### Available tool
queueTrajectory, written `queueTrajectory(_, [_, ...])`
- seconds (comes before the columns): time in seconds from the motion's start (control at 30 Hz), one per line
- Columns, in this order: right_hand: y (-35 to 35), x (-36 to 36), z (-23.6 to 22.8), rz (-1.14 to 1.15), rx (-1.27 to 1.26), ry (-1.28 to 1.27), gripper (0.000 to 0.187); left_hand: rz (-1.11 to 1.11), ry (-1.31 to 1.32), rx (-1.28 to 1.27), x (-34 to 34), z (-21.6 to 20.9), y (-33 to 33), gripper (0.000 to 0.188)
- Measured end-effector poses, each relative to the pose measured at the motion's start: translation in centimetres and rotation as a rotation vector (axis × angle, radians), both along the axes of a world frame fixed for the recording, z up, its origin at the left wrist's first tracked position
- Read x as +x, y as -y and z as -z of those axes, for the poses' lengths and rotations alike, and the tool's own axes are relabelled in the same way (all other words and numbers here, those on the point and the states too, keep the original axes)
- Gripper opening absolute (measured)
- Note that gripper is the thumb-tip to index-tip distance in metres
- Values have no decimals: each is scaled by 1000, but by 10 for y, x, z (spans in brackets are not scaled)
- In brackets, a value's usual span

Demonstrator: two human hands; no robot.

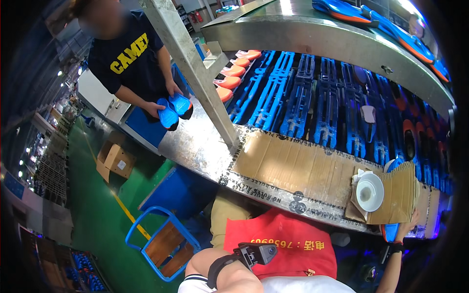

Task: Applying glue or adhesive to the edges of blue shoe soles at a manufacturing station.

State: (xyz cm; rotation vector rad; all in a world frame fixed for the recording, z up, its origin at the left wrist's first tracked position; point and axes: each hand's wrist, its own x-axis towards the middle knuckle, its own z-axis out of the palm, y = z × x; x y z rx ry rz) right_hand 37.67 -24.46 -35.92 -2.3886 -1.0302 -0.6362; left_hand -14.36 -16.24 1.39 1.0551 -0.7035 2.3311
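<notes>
1. A black strapped device (258,253) sits on the bent left arm (210,261); I cannot make out the left hand or its grip.
2. The right hand (409,225) meets a cardboard piece (400,195); fingers partly hidden, grasp uncertain.
3. Just left, a blue-orange shoe part (390,233) lies mostly covered.
4. Farther off, a co-worker (129,63) holds two blue pieces (168,117).
</notes>
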Motion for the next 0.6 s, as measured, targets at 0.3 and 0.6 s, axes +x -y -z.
queueTrajectory(0.3, [0,-5,-7,5,3,37,58,-7,65,-29,-1,1,3,29])
queueTrajectory(0.6, [6,8,3,45,-45,17,61,107,-152,-142,-17,1,11,28])
